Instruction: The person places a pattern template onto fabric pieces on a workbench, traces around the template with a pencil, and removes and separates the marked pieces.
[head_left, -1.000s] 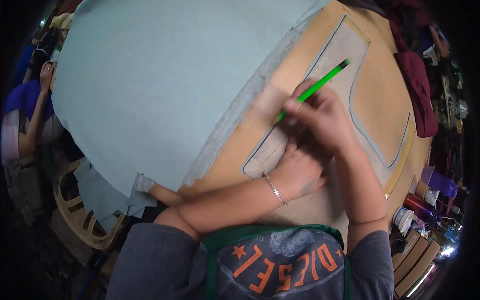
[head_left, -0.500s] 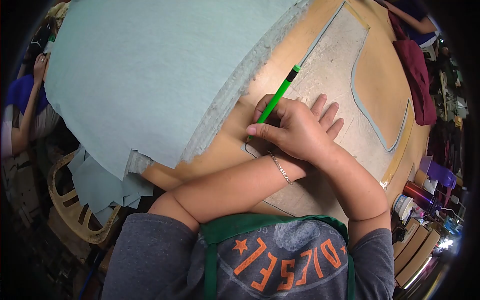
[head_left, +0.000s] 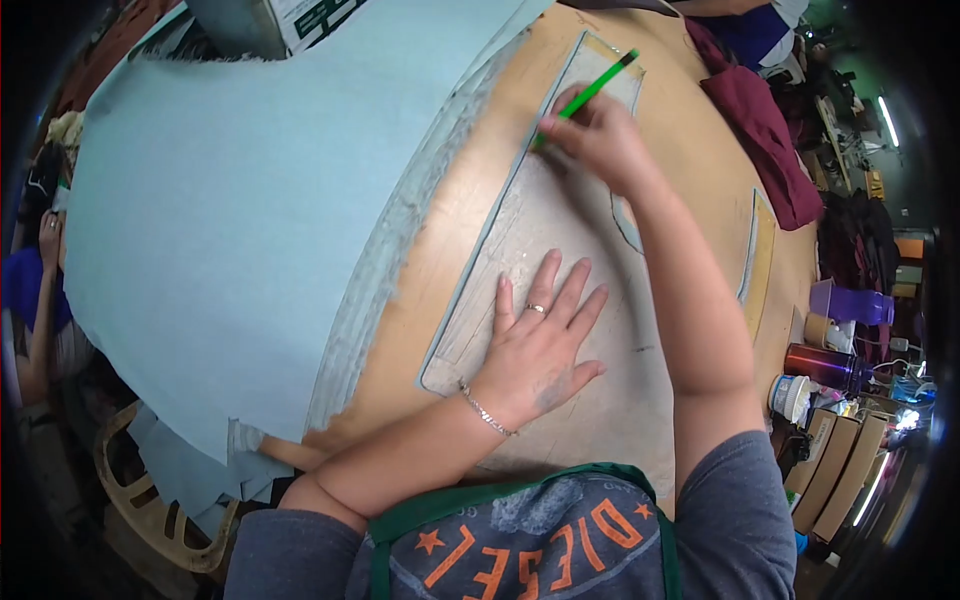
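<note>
A large grey pattern template lies flat on the table, with a thin blue-grey border showing along its edges. My left hand rests palm down on its lower half, fingers spread, with a ring on one finger. Farther up, my right hand pinches a green pencil near the template's left edge. The pencil's lower end points down at that edge; its exact contact is hard to make out. Part of the template's right side is hidden behind my right forearm.
A broad pale blue sheet covers the table's left side, beside the bare tan tabletop. Maroon cloth hangs at the right edge. Cardboard boxes and a tumbler stand lower right. Other people are at both sides.
My right hand has moved with the pencil from the template's lower left corner up its left edge. My arms are uncrossed, and my left hand now shows fully.
</note>
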